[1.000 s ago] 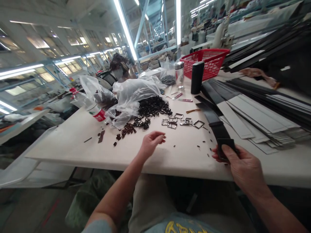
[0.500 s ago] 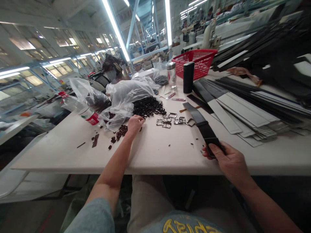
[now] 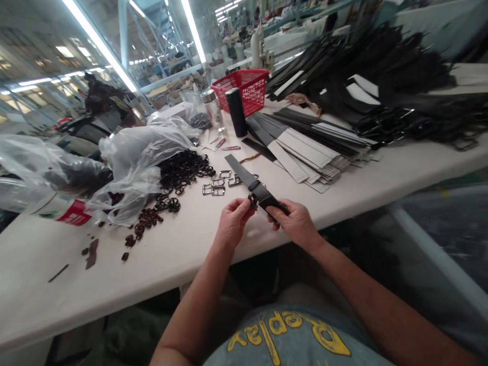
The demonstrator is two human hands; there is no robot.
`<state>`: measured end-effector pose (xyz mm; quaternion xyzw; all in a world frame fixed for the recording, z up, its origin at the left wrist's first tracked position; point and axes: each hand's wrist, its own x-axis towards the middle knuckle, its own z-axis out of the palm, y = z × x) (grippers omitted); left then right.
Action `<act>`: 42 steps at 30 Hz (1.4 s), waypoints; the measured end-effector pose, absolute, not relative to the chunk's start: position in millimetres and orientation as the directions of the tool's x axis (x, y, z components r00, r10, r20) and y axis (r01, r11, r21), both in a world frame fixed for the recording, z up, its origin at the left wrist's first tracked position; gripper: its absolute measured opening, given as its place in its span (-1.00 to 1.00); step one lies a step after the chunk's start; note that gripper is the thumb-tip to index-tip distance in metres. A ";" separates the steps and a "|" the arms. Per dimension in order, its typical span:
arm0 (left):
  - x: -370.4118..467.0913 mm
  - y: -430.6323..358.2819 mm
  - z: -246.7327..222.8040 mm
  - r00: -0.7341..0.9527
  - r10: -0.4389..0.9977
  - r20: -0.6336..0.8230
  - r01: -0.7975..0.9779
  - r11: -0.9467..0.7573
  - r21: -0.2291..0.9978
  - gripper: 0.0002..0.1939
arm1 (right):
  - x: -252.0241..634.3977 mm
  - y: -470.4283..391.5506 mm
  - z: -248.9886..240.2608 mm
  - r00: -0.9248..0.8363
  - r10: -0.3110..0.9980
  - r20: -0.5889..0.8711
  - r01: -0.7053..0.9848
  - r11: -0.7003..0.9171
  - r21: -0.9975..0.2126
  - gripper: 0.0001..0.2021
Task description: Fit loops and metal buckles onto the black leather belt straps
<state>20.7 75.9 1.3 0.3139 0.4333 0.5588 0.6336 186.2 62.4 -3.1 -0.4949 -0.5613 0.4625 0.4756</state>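
My right hand [image 3: 295, 219] is closed around one end of a black leather belt strap [image 3: 239, 170], thumb on top. The strap points away from me to the upper left, and a band crosses it partway along. My left hand [image 3: 235, 218] pinches a small black belt loop [image 3: 252, 199] between thumb and fingers, right beside the strap's left edge. Whether the loop touches the strap I cannot tell. Beyond the strap lie several metal buckles [image 3: 218, 190] on the white table [image 3: 190, 244]. A heap of black loops [image 3: 185, 168] sits left of them.
Small brown pieces [image 3: 147, 221] and clear plastic bags [image 3: 141, 147] cover the table's left part. Farther back are a glass jar [image 3: 213, 113], a black cylinder [image 3: 236, 113] and a red basket [image 3: 247, 89]. Stacked strips [image 3: 301, 152] and a pile of black belts [image 3: 385, 107] lie to the right.
My left hand has come from the heap of loops to the strap, now with a black loop in its fingers. My right hand still holds the strap. The view has turned to the right.
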 end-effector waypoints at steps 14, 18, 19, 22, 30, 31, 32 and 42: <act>33.9 70.3 -0.4 -0.044 0.996 -0.071 -0.400 0.048 0.915 -0.66 | 185.7 63.5 -8.8 -0.137 0.979 0.152 0.246 0.182 -0.952 -0.73; 31.2 70.9 -3.7 -0.004 0.999 -0.040 -0.337 0.037 0.941 -0.72 | 188.0 65.0 -10.2 -0.175 0.976 0.128 0.246 0.169 -0.954 -0.70; 30.3 70.7 -3.7 0.005 1.000 -0.022 -0.320 0.023 0.947 -0.73 | 188.5 65.4 -10.3 -0.183 0.976 0.122 0.245 0.165 -0.955 -0.69; 27.7 69.8 -0.6 0.028 0.997 0.077 -0.214 -0.069 0.974 -0.76 | 189.6 66.1 -9.8 -0.217 0.969 0.122 0.230 0.172 -0.958 -0.69; 21.1 73.8 1.0 0.158 0.967 0.198 0.099 -0.215 0.971 -0.87 | 193.9 63.4 -8.6 -0.292 0.939 0.183 0.288 0.269 -0.919 -0.85; 21.6 73.8 -0.6 0.155 0.966 0.205 0.119 -0.224 0.967 -0.87 | 195.0 63.4 -8.2 -0.299 0.932 0.204 0.319 0.299 -0.899 -0.88; 22.7 73.3 -2.0 0.149 0.964 0.219 0.145 -0.240 0.960 -0.86 | 196.2 63.5 -7.8 -0.305 0.926 0.222 0.346 0.325 -0.880 -0.91; 38.0 54.9 -0.9 0.134 0.953 0.273 0.161 -0.293 0.943 -0.69 | 195.8 63.8 -3.2 -0.216 0.965 0.149 0.054 0.165 -0.985 -0.72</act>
